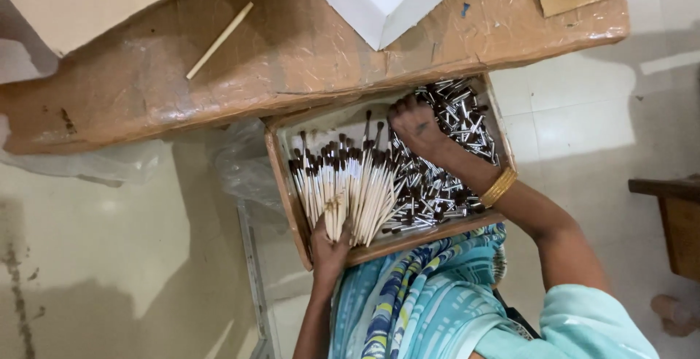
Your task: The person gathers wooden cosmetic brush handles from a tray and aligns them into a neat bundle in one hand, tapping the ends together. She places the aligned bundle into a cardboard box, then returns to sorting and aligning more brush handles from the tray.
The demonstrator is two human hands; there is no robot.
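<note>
Head view is showing the left hand [329, 248] gripping a bundle of pale brushes [343, 187], fingers curled around the handle ends, inside a shallow wooden tray [281, 176]. The right hand [415, 127] is reaching, fingers bent, into the pile of metal tips [456, 118] beside them.

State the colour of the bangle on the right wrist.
Gold; the bangle shows best in the head view, above the tray.

A small workshop: a plastic-wrapped workbench [292, 52] and a tray [281, 176] heaped with unfinished brushes [343, 184].
</note>
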